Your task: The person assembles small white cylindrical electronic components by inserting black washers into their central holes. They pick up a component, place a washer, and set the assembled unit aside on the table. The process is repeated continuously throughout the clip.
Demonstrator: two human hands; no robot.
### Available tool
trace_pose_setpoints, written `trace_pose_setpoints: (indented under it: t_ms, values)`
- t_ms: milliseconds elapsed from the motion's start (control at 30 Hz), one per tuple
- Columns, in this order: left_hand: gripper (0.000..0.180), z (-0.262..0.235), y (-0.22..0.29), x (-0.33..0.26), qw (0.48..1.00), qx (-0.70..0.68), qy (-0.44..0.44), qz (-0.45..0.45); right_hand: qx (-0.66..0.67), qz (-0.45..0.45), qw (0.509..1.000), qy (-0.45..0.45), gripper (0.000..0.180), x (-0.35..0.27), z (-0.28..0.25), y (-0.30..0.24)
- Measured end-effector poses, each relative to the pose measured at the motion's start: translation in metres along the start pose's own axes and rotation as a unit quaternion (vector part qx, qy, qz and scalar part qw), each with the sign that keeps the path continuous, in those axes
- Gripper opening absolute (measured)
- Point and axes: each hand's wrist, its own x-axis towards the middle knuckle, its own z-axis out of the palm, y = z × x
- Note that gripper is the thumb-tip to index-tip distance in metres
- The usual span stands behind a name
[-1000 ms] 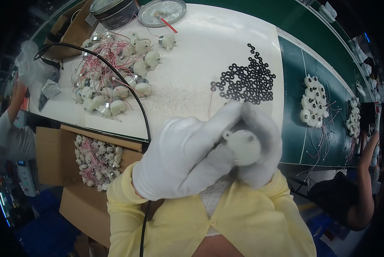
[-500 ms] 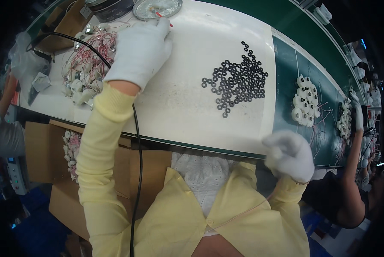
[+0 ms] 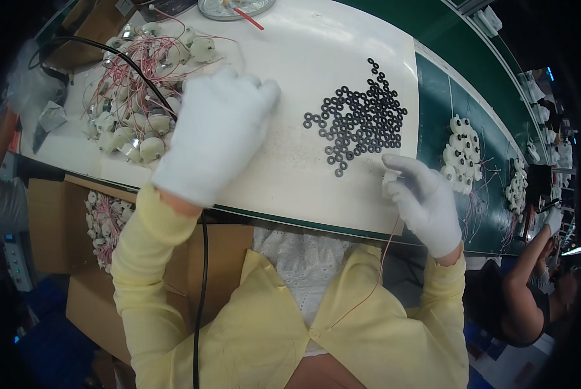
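Right hand (image 3: 426,204): white fabric glove; thumb and fingers drawn narrow around a small whitish part, above the near right edge of the table.
Small whitish part (image 3: 389,176): at the fingertips of the right hand, near side of the rings; its shape is mostly covered.
Thin pink lead (image 3: 380,267): hangs below the right hand and crosses the front of the yellow cardigan (image 3: 238,337).
Left hand (image 3: 222,133): white fabric glove, back upward, fingers curled; whether it holds anything cannot be told.
Heap of cream plastic discs with silver metal cylinders and pink leads (image 3: 125,120): far left, just beside the left hand.
Black rings (image 3: 382,104): loose flat cluster on the white tabletop (image 3: 290,175), right of centre.
Cream disc group with black centres (image 3: 462,155): on the green mat (image 3: 433,110), right of the rings.
Step in hand: judged to be the handling of one wired part in the right hand.
Next-move requirement: any shift of the right hand calls for a steady pinch and a free-running lead, clear of the cardigan.
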Motion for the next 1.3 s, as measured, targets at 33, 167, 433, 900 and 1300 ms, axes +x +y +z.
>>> trace_pose_setpoints:
  t_ms: [33,167,433,900,1300]
  values:
    - [0.013,-0.01,0.008,-0.008,1.0,-0.017,0.003,0.003,-0.061,-0.023,0.998,-0.007,0.039,0.003,0.0,-0.006]
    - [0.023,-0.033,0.024,-0.04,0.997,-0.075,0.0,-0.003,-0.231,-0.108,0.966,-0.039,0.039,0.017,0.008,-0.025]
    - [0.043,-0.029,0.023,-0.067,0.955,-0.287,-0.015,-0.075,-0.346,-0.176,0.921,-0.044,0.027,0.019,0.009,-0.021]
    - [0.063,-0.019,0.027,-0.076,0.941,-0.313,-0.002,-0.129,0.005,0.052,0.998,0.023,0.026,0.002,0.002,-0.007]
    - [0.044,-0.018,0.029,-0.073,0.949,-0.286,-0.007,-0.131,-0.035,0.014,0.999,0.009,0.023,0.007,0.002,-0.004]
